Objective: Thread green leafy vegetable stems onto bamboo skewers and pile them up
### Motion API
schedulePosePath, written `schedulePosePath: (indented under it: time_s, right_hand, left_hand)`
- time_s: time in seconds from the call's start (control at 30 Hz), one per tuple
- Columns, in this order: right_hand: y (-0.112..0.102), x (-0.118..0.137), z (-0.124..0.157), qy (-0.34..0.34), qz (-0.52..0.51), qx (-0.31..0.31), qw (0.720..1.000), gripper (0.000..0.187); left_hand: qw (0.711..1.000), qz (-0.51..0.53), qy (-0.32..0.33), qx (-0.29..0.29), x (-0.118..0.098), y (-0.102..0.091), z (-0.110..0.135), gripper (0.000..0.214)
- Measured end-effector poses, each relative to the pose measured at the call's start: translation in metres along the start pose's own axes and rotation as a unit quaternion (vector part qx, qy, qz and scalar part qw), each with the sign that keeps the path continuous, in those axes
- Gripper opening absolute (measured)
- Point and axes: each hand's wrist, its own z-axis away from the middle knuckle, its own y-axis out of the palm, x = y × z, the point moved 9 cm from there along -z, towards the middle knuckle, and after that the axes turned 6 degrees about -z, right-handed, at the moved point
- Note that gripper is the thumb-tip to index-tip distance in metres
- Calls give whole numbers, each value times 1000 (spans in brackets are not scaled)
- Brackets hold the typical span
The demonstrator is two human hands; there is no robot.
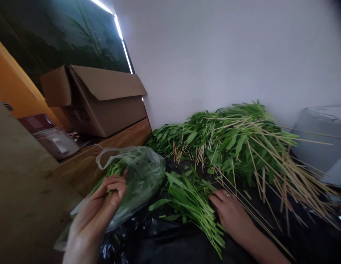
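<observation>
My left hand (111,194) is closed round a small bunch of leafy greens (117,167), in front of the mouth of a clear plastic bag (144,179). Green shows through the bag's film. To the right, a loose heap of long-leaved greens with pale stems (191,201) lies on black plastic sheeting (164,244). At that heap's right edge, my right hand (232,214), with a ring on one finger, has its fingers bent together onto the leaves. Its fingertips are partly hidden among them.
A large pile of greens (228,128) with thin wooden sticks (286,176) stands against the wall, several sticks jutting right. An open cardboard box (115,113) sits on a wooden surface (131,134) at left. A pale, box-like object (321,135) stands far right.
</observation>
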Motion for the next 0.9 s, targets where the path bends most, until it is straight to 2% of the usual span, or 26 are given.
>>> schedulePosePath:
  time_s: [0.07,0.1,0.13,0.2,0.27,0.33,0.4,0.53,0.6,0.67,0.77,0.83,0.9]
  right_hand:
    - [-1,0,0,-2,-7,-7,1000,42]
    - [-3,-1,-1,-1,-12,-10,1000,42]
    - [-5,-2,-1,0,-20,-15,1000,40]
    - [-14,-3,-2,5,-43,-39,998,33]
    - [-28,-2,-3,11,-71,-77,994,28]
    - [-44,3,-3,15,-99,-109,989,28]
    - [-57,11,-4,15,-132,-120,984,28]
    - [-71,27,-8,33,-260,-74,962,27]
    - [-70,28,-12,66,-353,-25,933,26]
    - [-63,25,-13,117,-465,37,877,24]
    - [-64,15,-12,147,-584,55,796,26]
    - [-72,6,-8,137,-615,53,775,28]
    - [-85,-3,-1,121,-625,39,770,28]
  left_hand:
    - [998,42,-12,43,20,29,4,31]
    - [988,117,-39,96,35,50,7,30]
    - [970,180,-70,145,50,71,10,29]
    - [932,237,-147,231,87,107,18,28]
    - [901,253,-210,283,121,129,23,24]
    - [886,263,-236,301,145,136,21,20]
    - [878,271,-246,307,159,136,18,20]
    - [865,293,-263,311,167,135,14,32]
    - [859,304,-282,299,169,136,14,38]
    - [859,313,-301,272,173,136,12,42]
    - [865,317,-313,230,177,133,8,44]
    - [866,312,-322,221,180,133,6,43]
    - [865,306,-333,217,184,133,5,42]
